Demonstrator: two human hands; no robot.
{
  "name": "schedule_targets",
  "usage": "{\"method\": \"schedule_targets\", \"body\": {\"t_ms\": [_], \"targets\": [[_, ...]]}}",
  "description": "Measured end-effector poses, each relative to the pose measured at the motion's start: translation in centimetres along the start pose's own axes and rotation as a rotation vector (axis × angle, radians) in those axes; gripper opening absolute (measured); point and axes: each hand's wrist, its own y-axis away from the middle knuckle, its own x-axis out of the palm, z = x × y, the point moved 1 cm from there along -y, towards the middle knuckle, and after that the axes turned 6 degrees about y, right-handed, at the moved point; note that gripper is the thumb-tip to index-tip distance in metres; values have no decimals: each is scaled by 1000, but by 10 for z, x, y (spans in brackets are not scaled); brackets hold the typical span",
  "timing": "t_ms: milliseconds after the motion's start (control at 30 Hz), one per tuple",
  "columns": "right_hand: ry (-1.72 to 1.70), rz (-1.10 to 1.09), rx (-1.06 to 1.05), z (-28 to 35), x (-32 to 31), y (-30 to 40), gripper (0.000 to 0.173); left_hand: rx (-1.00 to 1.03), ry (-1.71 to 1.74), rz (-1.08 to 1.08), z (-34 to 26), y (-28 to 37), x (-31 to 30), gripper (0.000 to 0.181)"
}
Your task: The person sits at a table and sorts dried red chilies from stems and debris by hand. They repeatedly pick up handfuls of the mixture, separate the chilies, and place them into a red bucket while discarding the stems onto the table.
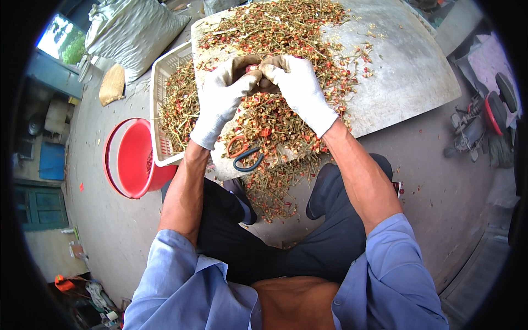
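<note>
My left hand [227,88], in a white knit glove with brown-stained fingers, curls around a small dark red piece [252,68]. Against it, fingertip to fingertip, comes my right hand [299,84] in a matching glove; its fingers are bent and what they pinch is hidden. Both hands hover over a heap of dried stems with red and yellow bits [284,119], apparently chili stems. The heap covers much of a grey board [404,78]. Nearer to me, scissors with one orange and one dark blue handle [246,169] lie partly buried at the board's edge.
A cream plastic basket [156,103] of similar stems stands left of the board. Beside it sits a red bucket [134,161] with red bits inside. Loose stems [272,198] litter the floor between my feet. Behind are a white woven sack [132,37] and a straw-coloured mat [112,86].
</note>
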Motion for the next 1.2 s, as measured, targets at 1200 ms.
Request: {"method": "schedule_targets", "body": {"t_ms": [1200], "targets": [[327, -38, -322, 2, -5, 5, 18, -158, 10, 28, -5, 10, 3, 26]]}}
